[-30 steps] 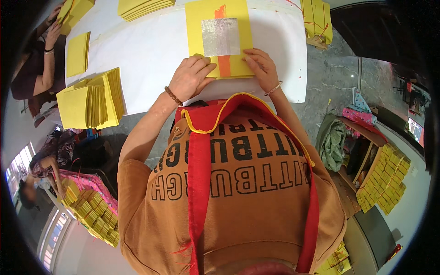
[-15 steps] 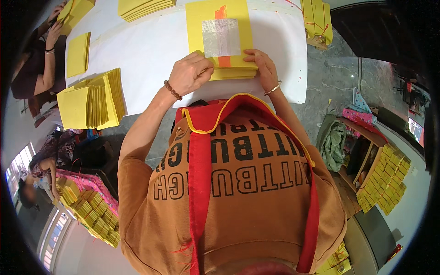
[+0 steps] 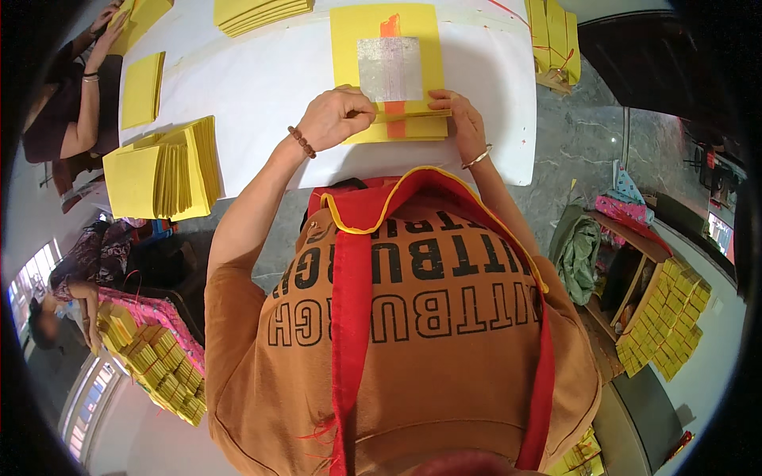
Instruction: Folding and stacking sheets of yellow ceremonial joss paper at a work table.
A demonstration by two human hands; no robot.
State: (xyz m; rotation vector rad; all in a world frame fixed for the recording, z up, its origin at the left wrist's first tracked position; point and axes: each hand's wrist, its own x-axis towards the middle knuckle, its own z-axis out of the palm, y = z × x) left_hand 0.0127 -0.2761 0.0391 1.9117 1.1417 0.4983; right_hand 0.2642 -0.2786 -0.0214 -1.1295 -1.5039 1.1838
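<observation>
A stack of yellow paper sheets [image 3: 429,55] lies on the white table in front of me. A silver square [image 3: 389,67] sits over an orange stripe on the top sheet. My left hand [image 3: 341,117] is closed on the left end of that sheet's near edge, thumb and fingers pinched together. At the other end, my right hand [image 3: 463,123] pinches the same edge. Between the hands the edge is raised and curls away from me. Beneath it shows another yellow sheet with its own orange stripe [image 3: 396,129].
Folded yellow paper bundles [image 3: 163,170] stand at the table's left corner, near a flat yellow stack [image 3: 143,90]. Another stack [image 3: 262,14] lies farther back. A co-worker's arm [image 3: 83,111] reaches in at left. Tied yellow bundles [image 3: 552,40] stand beyond the table's right edge.
Both hands have lifted the top sheet's near edge, uncovering the orange stripe on the sheet below. The whole view has shifted slightly.
</observation>
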